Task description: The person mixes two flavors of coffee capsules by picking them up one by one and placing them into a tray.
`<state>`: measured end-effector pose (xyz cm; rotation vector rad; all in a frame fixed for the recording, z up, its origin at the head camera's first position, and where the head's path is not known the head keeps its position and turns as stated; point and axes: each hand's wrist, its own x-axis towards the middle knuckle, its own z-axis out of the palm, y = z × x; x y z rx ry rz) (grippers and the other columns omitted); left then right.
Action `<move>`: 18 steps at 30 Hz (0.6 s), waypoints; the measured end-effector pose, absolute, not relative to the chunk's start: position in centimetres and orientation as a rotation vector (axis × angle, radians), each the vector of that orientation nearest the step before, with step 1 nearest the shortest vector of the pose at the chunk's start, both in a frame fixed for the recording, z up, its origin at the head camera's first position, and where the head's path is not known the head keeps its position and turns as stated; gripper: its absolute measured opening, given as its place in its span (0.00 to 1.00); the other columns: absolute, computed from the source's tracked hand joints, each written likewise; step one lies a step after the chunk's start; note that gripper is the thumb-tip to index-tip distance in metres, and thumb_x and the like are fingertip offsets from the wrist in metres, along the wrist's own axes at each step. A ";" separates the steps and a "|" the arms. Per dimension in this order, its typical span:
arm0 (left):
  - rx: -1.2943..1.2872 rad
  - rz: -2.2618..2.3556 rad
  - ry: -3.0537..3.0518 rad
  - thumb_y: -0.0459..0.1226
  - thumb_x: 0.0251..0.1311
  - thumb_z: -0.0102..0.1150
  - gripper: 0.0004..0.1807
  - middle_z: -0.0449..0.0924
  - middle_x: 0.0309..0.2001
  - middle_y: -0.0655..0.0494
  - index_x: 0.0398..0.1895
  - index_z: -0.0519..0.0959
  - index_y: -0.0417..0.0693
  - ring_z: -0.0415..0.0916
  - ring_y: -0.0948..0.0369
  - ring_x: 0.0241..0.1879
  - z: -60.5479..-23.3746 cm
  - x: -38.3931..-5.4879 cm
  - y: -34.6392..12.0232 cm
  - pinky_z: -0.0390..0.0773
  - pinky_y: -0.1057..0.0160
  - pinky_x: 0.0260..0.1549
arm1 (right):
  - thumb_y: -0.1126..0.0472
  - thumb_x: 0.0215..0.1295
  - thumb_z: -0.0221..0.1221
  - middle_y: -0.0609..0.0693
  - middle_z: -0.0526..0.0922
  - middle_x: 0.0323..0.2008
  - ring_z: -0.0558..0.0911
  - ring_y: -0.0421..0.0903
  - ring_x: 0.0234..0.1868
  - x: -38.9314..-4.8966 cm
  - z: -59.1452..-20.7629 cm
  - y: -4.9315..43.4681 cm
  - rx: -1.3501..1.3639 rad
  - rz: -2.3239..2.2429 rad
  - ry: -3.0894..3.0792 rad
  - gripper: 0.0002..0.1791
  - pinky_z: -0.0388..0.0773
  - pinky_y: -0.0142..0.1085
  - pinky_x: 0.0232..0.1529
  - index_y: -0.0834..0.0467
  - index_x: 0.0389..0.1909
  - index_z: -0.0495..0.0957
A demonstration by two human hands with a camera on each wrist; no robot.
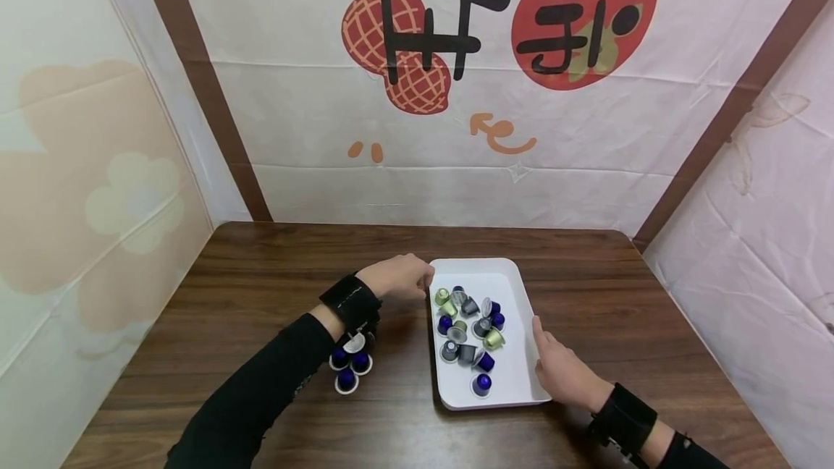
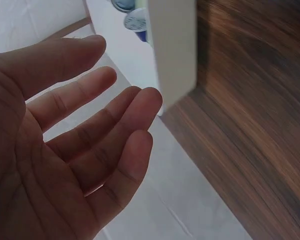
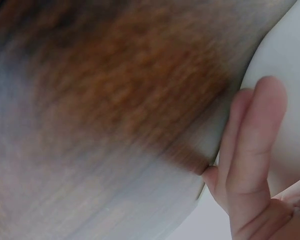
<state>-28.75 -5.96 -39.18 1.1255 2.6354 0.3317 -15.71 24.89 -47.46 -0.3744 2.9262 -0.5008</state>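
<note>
A white tray (image 1: 515, 378) lies on the table with several coffee capsules scattered in it, among them a blue capsule (image 1: 482, 382), a green capsule (image 1: 493, 339) and a grey capsule (image 1: 449, 350). At the tray's far left corner is my left hand (image 1: 399, 278); the left wrist view shows its fingers (image 2: 97, 142) loosely bent beside the tray wall, nothing in the palm. My right hand (image 1: 568, 373) lies along the tray's right side, its straight fingers (image 3: 255, 145) against the edge in the right wrist view.
Left of the tray, a small cluster of blue capsules (image 1: 347, 381) stands on the wooden table (image 1: 313, 425), partly hidden under my left wrist. One capsule (image 1: 355, 343) there shows its pale lid. Printed cloth (image 1: 293, 114) hangs behind the table and at both sides.
</note>
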 end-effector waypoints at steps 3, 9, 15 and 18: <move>1.072 0.342 2.620 0.35 0.60 0.60 0.05 0.78 0.34 0.58 0.38 0.78 0.45 0.75 0.63 0.34 -39.4 -28.4 -7.4 0.74 0.62 0.35 | 0.71 0.63 0.53 0.70 0.64 0.62 0.76 0.53 0.51 -15.8 -47.5 24.9 -0.355 -0.502 2.910 0.40 0.73 0.49 0.50 0.73 0.70 0.41; 0.947 0.305 2.577 0.39 0.61 0.60 0.06 0.78 0.34 0.59 0.39 0.80 0.48 0.74 0.62 0.33 -39.8 -27.8 -10.1 0.74 0.60 0.34 | 0.71 0.62 0.53 0.70 0.63 0.62 0.76 0.51 0.49 -15.9 -47.4 24.8 -0.329 -0.492 2.886 0.41 0.73 0.48 0.50 0.72 0.70 0.40; 0.887 0.250 2.519 0.43 0.62 0.58 0.08 0.77 0.35 0.60 0.40 0.80 0.51 0.74 0.62 0.34 -40.0 -27.4 -12.3 0.74 0.59 0.35 | 0.71 0.62 0.53 0.72 0.61 0.63 0.74 0.56 0.54 -15.9 -47.2 24.7 -0.308 -0.493 2.879 0.41 0.71 0.51 0.52 0.73 0.70 0.40; 0.843 0.264 2.492 0.44 0.62 0.59 0.11 0.78 0.37 0.58 0.43 0.80 0.50 0.74 0.62 0.34 -40.3 -26.9 -13.3 0.75 0.59 0.34 | 0.71 0.62 0.52 0.72 0.59 0.64 0.72 0.57 0.58 -15.9 -47.2 24.8 -0.308 -0.495 2.874 0.41 0.69 0.52 0.54 0.72 0.70 0.39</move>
